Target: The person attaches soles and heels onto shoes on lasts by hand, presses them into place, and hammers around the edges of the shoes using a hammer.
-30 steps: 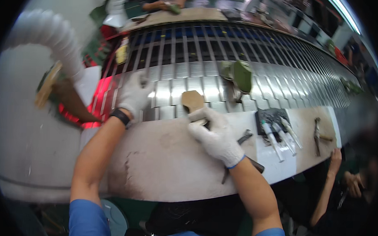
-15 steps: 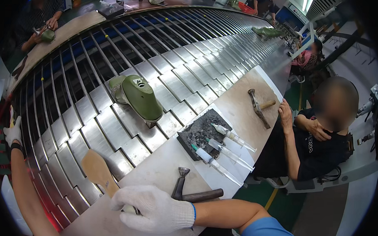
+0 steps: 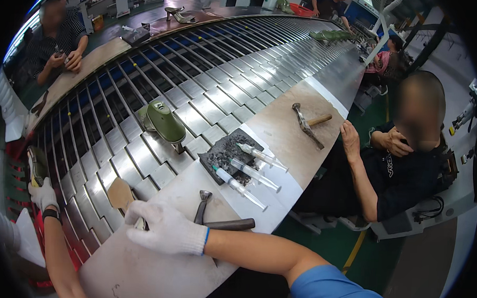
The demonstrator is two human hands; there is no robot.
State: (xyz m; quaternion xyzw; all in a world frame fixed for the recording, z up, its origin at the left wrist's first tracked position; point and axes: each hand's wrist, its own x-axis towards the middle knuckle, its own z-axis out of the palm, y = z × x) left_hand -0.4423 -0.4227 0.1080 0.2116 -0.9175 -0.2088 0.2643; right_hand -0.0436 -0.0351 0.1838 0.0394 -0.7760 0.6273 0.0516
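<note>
My left hand (image 3: 44,195), in a white glove, reaches to the far left edge of the conveyor. Its fingers are closed on a dark green shoe (image 3: 37,164) with a yellowish part near the fingertips. Over the near worktop, my gloved right hand (image 3: 166,228) is closed around one end of a tan shoe sole (image 3: 120,193); the hand hides that end. Just beyond that hand lies a hammer (image 3: 227,223) with a dark handle. Another green shoe (image 3: 165,122) on its last stands on the conveyor's metal slats (image 3: 197,107).
Three syringes (image 3: 253,175) rest on a dark, crusted block (image 3: 217,154) on the worktop (image 3: 164,271). A second hammer (image 3: 308,125) lies further right, near a seated person (image 3: 408,156). Across the conveyor, another person (image 3: 62,40) handles something small. More green shoes (image 3: 331,36) sit far off.
The view has shifted. At my left hand, a dark green shoe now shows where only a yellowish bit was visible. My right hand still grips the sole, of which less shows now.
</note>
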